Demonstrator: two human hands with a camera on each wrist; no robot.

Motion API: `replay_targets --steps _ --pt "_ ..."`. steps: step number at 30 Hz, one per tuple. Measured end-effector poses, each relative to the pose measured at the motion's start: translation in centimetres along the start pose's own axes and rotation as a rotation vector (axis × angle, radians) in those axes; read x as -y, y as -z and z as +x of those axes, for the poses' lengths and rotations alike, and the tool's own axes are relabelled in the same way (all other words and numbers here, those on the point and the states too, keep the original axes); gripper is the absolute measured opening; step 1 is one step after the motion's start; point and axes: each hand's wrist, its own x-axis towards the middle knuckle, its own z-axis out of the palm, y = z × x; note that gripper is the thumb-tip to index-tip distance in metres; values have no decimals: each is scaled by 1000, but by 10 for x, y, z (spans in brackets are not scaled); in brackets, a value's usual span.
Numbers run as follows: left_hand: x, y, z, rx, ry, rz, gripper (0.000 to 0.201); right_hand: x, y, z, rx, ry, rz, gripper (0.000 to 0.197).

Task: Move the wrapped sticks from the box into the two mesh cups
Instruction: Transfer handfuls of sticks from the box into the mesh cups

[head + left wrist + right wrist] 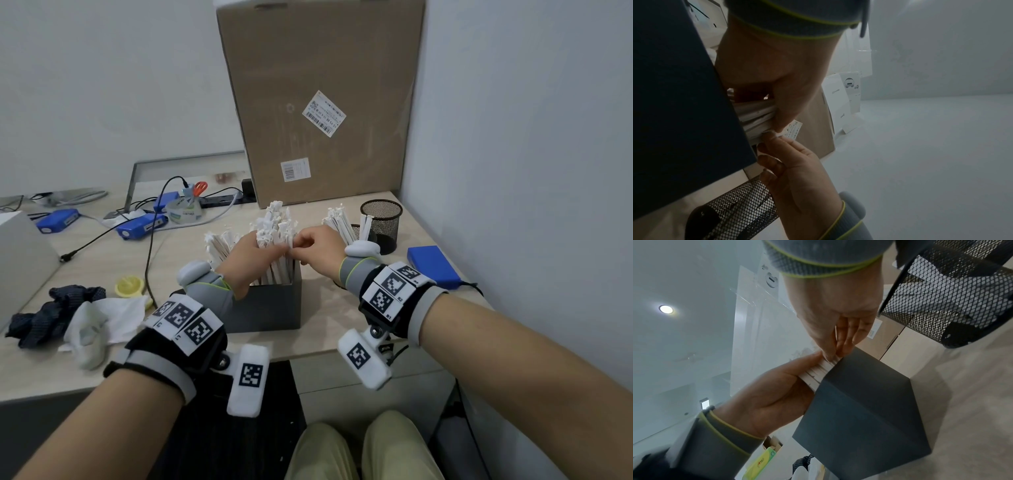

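A dark grey box [270, 308] stands at the desk's front and is packed with white wrapped sticks [275, 226]. My left hand [270, 253] grips a bundle of them from the left, above the rim. My right hand [303, 248] pinches sticks at the bundle's right side. In the right wrist view the right hand's fingertips [830, 353] meet the sticks [818, 372] above the box [859, 410], beside the left hand [772, 394]. One mesh cup [383, 222] holds a couple of sticks. A second cup [356, 231], partly hidden by my right hand, holds several.
A tall cardboard carton [318, 102] stands behind the box. A wall runs along the right, with a blue case [433, 267] beside it. Blue packs [140, 228], cables, a tape roll [185, 212], crumpled cloth [51, 317] and tissue [102, 322] lie on the left.
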Motion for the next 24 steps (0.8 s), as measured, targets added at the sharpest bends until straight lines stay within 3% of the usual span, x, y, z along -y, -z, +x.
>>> replay_targets --steps 6,11,14,24 --pt "2 -2 0 17 -37 -23 12 2 -4 2 44 -1 58 14" --pt "7 -1 4 -24 -44 -22 24 3 -2 1 129 -69 272 22" --pt "10 -2 7 -86 -29 -13 21 3 3 -1 169 -99 368 22" --pt "-14 2 14 -236 -116 -83 16 10 8 -3 35 -169 528 16"
